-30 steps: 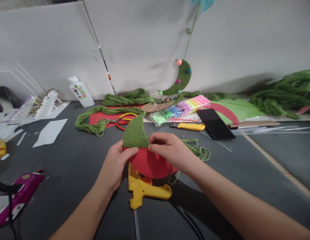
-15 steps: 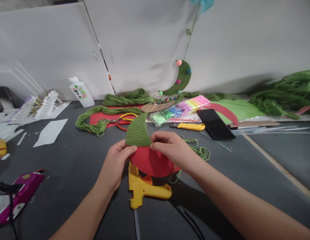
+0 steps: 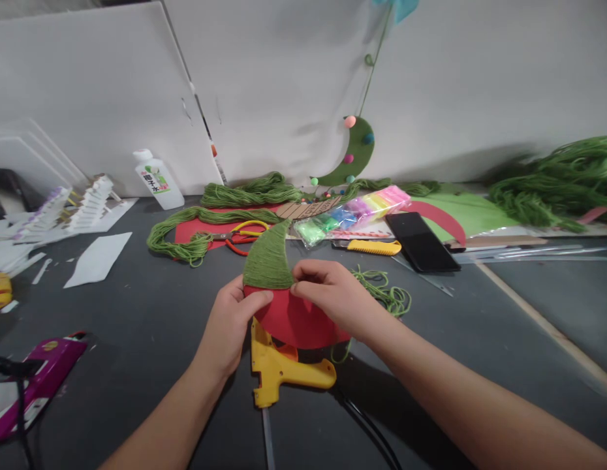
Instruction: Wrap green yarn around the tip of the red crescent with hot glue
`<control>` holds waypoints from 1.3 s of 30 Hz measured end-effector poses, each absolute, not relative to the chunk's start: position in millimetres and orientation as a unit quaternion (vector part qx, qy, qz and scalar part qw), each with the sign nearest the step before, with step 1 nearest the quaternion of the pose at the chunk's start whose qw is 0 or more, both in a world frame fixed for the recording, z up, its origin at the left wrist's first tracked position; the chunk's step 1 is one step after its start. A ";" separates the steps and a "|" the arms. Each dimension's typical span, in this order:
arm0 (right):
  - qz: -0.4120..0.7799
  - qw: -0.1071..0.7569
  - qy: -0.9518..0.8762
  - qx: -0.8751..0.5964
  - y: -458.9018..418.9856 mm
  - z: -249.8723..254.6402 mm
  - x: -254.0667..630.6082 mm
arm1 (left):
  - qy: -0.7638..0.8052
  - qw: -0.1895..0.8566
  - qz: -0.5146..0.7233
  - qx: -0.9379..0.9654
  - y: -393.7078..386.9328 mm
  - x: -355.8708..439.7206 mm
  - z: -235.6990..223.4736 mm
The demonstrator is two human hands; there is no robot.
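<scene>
Between my hands is a red crescent-shaped cutout (image 3: 303, 320), its upper part wrapped in rows of green yarn (image 3: 268, 258). My left hand (image 3: 232, 320) is closed on its left edge, the thumb lying flat on the red face. At the right edge, my right hand (image 3: 327, 290) is closed in a pinch by the lowest row of yarn; the strand in its fingertips is mostly hidden. Loose green yarn (image 3: 382, 290) trails on the table beyond that hand. Below the cutout lies a yellow hot glue gun (image 3: 279, 372) with a glue stick in its back.
Farther back lie scissors (image 3: 239, 236), a yellow utility knife (image 3: 374, 247), a black phone (image 3: 421, 241) and a bag of colored pompoms (image 3: 352, 214). A white bottle (image 3: 158, 179) stands at the wall. A purple tool (image 3: 44, 378) lies left. A green crescent (image 3: 355, 153) hangs behind.
The cutout has tilted slightly and shifted a little left. My right hand has edged left along its side, and my left thumb reaches slightly farther across the red face.
</scene>
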State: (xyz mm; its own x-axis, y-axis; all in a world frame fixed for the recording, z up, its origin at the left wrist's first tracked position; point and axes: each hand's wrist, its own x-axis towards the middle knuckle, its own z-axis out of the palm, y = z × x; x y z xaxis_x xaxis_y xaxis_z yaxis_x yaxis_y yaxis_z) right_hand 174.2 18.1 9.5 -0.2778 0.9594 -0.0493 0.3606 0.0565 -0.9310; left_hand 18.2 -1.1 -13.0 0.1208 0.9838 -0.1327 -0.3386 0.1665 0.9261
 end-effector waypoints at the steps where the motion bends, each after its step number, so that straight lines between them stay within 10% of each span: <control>1: 0.463 0.322 -0.652 -0.506 18.0 9.6 174.0 | 0.417 0.639 0.518 0.386 -1.4 18.4 -13.3; 39: 0.478 0.319 -0.650 -0.497 14.6 10.8 170.4 | 0.428 0.642 0.520 0.366 -5.8 21.0 -13.6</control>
